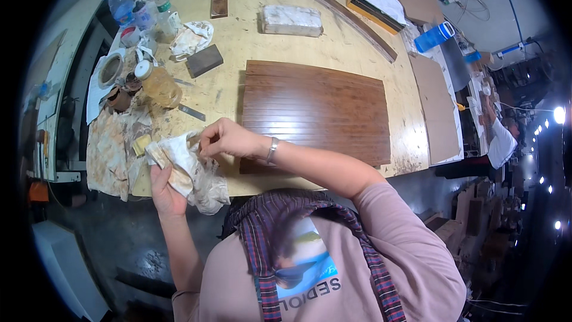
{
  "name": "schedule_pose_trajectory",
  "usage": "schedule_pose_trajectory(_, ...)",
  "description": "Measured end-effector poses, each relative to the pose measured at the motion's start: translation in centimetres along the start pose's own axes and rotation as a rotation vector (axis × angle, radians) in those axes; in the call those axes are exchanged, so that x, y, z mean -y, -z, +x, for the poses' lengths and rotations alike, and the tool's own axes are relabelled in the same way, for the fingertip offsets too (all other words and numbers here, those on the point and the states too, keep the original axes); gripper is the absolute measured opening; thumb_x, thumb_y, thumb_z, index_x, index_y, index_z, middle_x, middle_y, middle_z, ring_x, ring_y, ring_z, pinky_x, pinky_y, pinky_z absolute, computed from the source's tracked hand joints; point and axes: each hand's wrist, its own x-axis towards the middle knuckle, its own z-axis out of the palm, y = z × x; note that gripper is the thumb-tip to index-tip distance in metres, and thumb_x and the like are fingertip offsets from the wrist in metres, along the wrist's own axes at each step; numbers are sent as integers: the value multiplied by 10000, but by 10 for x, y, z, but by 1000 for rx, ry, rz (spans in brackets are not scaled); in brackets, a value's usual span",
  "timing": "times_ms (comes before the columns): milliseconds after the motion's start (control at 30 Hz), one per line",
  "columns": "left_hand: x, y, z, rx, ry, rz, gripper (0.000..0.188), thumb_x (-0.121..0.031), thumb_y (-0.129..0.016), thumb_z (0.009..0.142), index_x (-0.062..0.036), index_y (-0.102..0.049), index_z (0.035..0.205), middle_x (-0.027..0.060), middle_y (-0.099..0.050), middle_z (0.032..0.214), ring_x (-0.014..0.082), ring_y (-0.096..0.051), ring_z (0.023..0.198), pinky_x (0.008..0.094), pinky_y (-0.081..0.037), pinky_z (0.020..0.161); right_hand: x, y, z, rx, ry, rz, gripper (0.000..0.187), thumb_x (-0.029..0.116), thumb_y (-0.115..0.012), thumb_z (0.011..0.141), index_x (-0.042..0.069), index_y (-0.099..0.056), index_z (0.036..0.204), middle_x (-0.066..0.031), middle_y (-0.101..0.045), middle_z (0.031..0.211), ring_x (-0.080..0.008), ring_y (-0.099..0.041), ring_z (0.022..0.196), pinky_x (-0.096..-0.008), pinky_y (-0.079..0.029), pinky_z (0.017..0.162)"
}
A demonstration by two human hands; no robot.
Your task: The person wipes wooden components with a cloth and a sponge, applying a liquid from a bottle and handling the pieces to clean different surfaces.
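Observation:
A crumpled, stained white rag (pixel 177 158) hangs over the front left edge of the table. My left hand (pixel 168 189) grips it from below, thumb up against the cloth. My right hand (pixel 225 138) reaches across with its fingers pinched at the rag's right edge; the fingertips are partly hidden. Under my right wrist lies a glossy brown grooved wooden panel (pixel 316 113), flat on the table. A small yellow pad (pixel 141 145) sits just beyond the rag on a stained cloth (pixel 113 155).
A jar of amber liquid (pixel 161 86), a dark block (pixel 204 61) and plastic bottles (pixel 121 7) crowd the left side. Two wrapped blocks (pixel 292 21) and wooden strips (pixel 357 27) lie at the back. A blue bottle (pixel 434 37) stands right; another person (pixel 502 143) is beyond.

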Motion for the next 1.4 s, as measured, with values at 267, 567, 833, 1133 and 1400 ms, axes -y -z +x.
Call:
schedule_pose_trajectory(267, -2, -10, -26, 9, -44, 30, 547, 16, -438, 868, 34, -341, 1406, 187, -475, 1372, 315, -488, 1270, 448, -379, 1092, -2, -28, 2, 149, -2, 11, 191, -31, -694, 783, -41, -687, 973, -28, -679, 797, -84, -611, 726, -227, -500, 686)
schedule_pose_trajectory(567, -15, -2, -56, -234, -223, 309, 430, 36, -503, 907, 76, -452, 1333, 160, -562, 1296, 231, -577, 1163, 362, -451, 1008, 15, -15, -10, 93, 27, 24, 153, -39, -713, 753, 27, -590, 691, 52, -560, 665, -29, -487, 630, -208, -401, 592)
schedule_pose_trajectory(833, -25, 14, -67, -311, -343, 522, 323, 28, -616, 894, 89, -574, 1208, 128, -664, 1129, 167, -631, 1027, 303, -483, 921, 27, -16, -30, 59, 171, -260, 218, -36, -698, 722, 28, -502, 655, 49, -498, 671, -45, -430, 609, -241, -369, 556)
schedule_pose_trajectory(1133, -30, 3, -74, -228, -302, 623, 340, -5, -599, 909, 113, -551, 1224, 153, -654, 1149, 207, -644, 1036, 328, -492, 929, 10, -7, -27, 37, 121, -465, 170, 39, -743, 733, -30, -694, 880, 1, -625, 821, -59, -550, 742, -240, -447, 635)
schedule_pose_trajectory(1400, -62, 4, -92, -405, -157, 1724, 319, -62, -748, 755, -15, -667, 1059, 147, -692, 974, 245, -664, 925, 340, -498, 813, 27, -4, -25, 57, -47, 15, 119, 48, -590, 810, -13, -688, 839, 27, -597, 714, -51, -529, 663, -216, -425, 590)
